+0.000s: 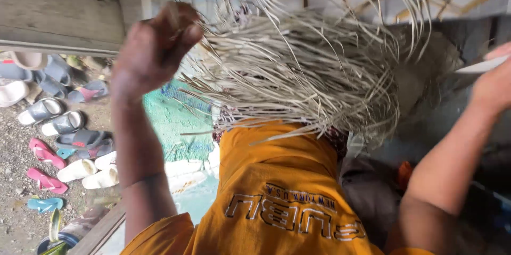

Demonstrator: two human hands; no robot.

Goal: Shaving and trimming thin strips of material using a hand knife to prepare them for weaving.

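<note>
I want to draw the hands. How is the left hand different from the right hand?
The left hand is a closed fist gripping the bundle of dry pale strips; the right hand holds one flat pale strip. The left hand shows whole, raised mid-picture; the right hand is cut off by the picture's edge. Both arms are bare.

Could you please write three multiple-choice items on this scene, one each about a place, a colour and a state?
1. Where do the sandals lie? A on the ground at left; B on the person's lap; C hung on a wall.
2. What colour is the shirt? A blue; B orange; C white.
3. How is the left hand? A flat and open; B out of view; C closed in a fist on the pale dried strips.

A: pairs scattered on gravel. B: orange cloth below the bundle. C: fingers curled at the strips' gathered end.
</note>
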